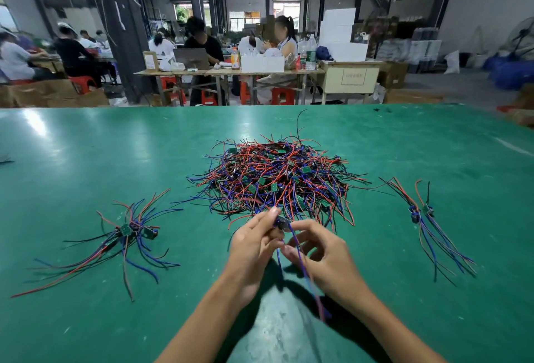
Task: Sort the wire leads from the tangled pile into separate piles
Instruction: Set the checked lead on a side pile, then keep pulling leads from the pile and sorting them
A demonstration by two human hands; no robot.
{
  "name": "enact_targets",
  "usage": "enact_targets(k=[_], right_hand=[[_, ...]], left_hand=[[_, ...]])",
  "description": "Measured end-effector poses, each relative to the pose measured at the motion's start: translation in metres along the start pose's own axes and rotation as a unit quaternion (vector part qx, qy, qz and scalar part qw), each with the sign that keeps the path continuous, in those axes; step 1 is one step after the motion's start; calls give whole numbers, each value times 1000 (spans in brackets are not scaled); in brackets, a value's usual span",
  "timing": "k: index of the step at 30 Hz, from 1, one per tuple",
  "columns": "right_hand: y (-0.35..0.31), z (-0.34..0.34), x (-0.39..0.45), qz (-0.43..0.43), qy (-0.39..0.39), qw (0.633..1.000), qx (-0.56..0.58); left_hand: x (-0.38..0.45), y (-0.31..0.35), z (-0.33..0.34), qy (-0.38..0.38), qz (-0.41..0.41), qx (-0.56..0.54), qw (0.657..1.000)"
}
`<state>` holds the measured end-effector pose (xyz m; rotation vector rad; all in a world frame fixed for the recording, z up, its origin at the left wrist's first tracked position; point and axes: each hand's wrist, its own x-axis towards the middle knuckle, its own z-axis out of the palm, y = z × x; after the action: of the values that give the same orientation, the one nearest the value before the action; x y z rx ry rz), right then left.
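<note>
Tangled pile: the tangled pile (pixel 277 177) sits at the centre of the frame on the green tabletop (pixel 86 146), red, blue and black wires knotted together with small green circuit boards poking out.
Left pile: lower left of the frame, a small sorted pile (pixel 127 232) fans out, boards at the middle, wires splayed in every direction.
Right pile: right of the frame, a slimmer bundle (pixel 424 218) lies well apart from the tangle, its wires trailing toward the lower right.
Left hand: the left hand (pixel 254 247) is just below the tangle, fingers (pixel 267 219) curled and pinching a small dark component (pixel 281 223) at the head of one lead.
Right hand: the right hand (pixel 323 255) is just beside it, fingers bent round the blue wire (pixel 300 258) that runs down from that component between both hands toward the bottom of the frame.
Lead in hand: held up at the near edge of the tangle, its lower end blurred.
Writing: a framed label on the cream cabinet (pixel 349 79) in the upper right centre carries characters too small to read; bottles on the far tables show labels, none legible.
Background: people sit at long tables on red stools across the upper frame, with cardboard boxes around.
</note>
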<state>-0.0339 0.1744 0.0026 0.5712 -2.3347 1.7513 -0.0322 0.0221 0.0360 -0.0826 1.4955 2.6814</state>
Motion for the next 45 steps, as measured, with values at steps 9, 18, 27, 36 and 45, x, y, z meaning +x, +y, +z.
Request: enact_targets(k=[9,18,27,36,45], right_hand=[[-11,-5,4,67,99,982,147],[-15,-11,11,210,118,917,318],[-1,-17,11,123,77,982,121],[4,-6,6,40,110,992,41],[-5,6,6,106,70,980,156]], left_hand=[[-1,-10,3,35,31,74,996],[-6,-13,0,-35,186,244,951],[-5,-6,1,-73,-6,241,968],[-4,-11,-2,-81,-14,245,966],[-3,-19,-2,-45,23,284,957]])
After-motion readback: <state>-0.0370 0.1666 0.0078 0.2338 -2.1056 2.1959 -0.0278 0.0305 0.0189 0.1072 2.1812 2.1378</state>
